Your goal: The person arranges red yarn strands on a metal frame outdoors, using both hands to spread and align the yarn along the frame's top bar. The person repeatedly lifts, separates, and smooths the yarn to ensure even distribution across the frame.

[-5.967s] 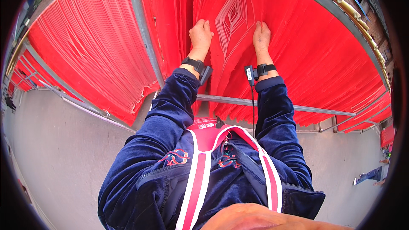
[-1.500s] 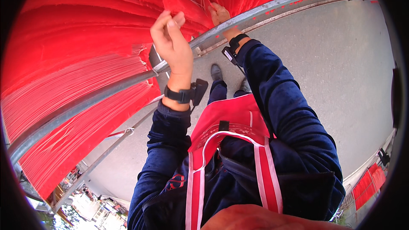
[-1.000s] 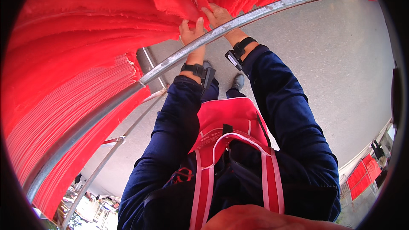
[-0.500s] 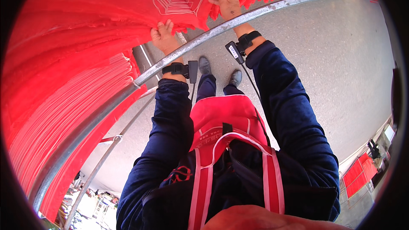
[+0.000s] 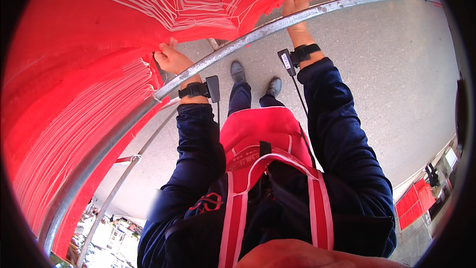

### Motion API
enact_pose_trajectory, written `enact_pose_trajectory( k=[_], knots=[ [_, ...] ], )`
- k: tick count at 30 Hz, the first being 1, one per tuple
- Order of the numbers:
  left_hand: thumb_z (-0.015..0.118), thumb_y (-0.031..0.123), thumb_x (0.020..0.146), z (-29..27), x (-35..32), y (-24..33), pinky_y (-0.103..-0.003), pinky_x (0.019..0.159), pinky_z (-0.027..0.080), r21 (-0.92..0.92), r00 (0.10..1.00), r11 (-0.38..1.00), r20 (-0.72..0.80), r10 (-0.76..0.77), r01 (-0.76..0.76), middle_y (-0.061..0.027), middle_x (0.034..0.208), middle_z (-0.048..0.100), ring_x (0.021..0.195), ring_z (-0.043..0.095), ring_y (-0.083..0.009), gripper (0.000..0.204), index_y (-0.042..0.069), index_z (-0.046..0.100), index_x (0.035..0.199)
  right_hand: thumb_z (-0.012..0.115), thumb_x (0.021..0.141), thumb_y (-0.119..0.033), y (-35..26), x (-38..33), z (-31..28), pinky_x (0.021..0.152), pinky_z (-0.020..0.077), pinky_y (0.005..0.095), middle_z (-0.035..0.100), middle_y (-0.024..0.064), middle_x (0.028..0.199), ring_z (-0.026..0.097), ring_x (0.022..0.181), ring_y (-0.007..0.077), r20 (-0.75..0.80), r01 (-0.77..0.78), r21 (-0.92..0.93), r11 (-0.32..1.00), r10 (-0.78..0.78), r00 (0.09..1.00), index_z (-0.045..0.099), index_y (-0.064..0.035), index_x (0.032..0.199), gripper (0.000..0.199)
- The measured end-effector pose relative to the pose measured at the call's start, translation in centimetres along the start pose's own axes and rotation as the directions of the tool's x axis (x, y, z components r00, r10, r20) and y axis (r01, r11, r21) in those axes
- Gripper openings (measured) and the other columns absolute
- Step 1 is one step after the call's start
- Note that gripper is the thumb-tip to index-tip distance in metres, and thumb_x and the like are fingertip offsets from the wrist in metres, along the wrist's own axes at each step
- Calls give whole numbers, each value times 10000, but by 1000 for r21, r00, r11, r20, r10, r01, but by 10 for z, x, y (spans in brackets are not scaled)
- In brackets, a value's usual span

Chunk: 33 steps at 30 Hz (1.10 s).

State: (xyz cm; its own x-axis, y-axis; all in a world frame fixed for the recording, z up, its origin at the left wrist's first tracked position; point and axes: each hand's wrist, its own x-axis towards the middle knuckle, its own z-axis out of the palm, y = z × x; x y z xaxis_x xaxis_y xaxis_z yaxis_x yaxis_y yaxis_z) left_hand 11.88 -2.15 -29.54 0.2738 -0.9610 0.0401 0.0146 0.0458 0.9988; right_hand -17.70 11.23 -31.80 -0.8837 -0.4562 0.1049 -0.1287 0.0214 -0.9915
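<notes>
A wide sheet of red cloth [image 5: 114, 25] hangs across the top and left of the view, with white cords [image 5: 198, 2] strung in a web-like pattern over its upper middle. My left hand [image 5: 173, 60] pinches its lower edge, fingertips pressed into the fabric. Farther right, my right hand [image 5: 296, 2] grips the same cloth near its edge, and the stretch between both hands is drawn fairly taut. Both arms reach beyond a curved metal rail [image 5: 263, 31]. Part of the fingers on each hand is hidden by cloth folds.
More red fabric with closely packed white cords [image 5: 84, 124] hangs at the left. A thinner metal pole [image 5: 116, 186] slants below the rail. Grey pavement [image 5: 377, 89] lies under my shoes [image 5: 238, 71]. Another red cloth panel [image 5: 415, 203] stands at far right.
My hands have moved apart, the left one leftward and slightly nearer, the right one rightward. The cloth between them has spread and flattened, showing more of the white cords.
</notes>
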Motion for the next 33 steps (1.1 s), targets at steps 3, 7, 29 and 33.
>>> enact_pose_trajectory(
  k=[3,7,29,33],
  knots=[
    [513,197,1038,-10,-20,-5,-238,624,519,95,992,995,118,-33,21,-74,921,649,770,637,-119,194,7,552,1040,705,925,-287,-7,-26,12,752,544,314,727,92,854,708,847,163,147,-60,-263,963,101,984,653,-6,1044,310],
    [514,264,1040,-4,-47,-11,-225,589,482,103,963,988,231,-138,117,-36,982,669,723,590,-89,270,41,592,1171,757,848,-361,-18,-39,39,727,542,402,695,183,862,691,834,313,232,196,-321,927,-123,965,672,-20,1006,386],
    [711,152,893,23,-22,-79,-361,655,519,470,867,768,450,215,-434,-150,856,697,692,664,-238,195,-30,699,960,683,872,-300,106,-54,126,656,555,351,715,198,814,718,725,239,621,-401,-71,914,355,699,672,7,1144,411],
    [674,165,929,41,-31,-122,-303,500,499,357,854,900,359,-378,248,-77,775,674,578,641,-170,155,20,666,984,604,902,-185,128,-62,143,711,558,338,721,165,837,718,792,214,528,-329,-246,912,411,743,665,-17,1156,310]
  ],
)
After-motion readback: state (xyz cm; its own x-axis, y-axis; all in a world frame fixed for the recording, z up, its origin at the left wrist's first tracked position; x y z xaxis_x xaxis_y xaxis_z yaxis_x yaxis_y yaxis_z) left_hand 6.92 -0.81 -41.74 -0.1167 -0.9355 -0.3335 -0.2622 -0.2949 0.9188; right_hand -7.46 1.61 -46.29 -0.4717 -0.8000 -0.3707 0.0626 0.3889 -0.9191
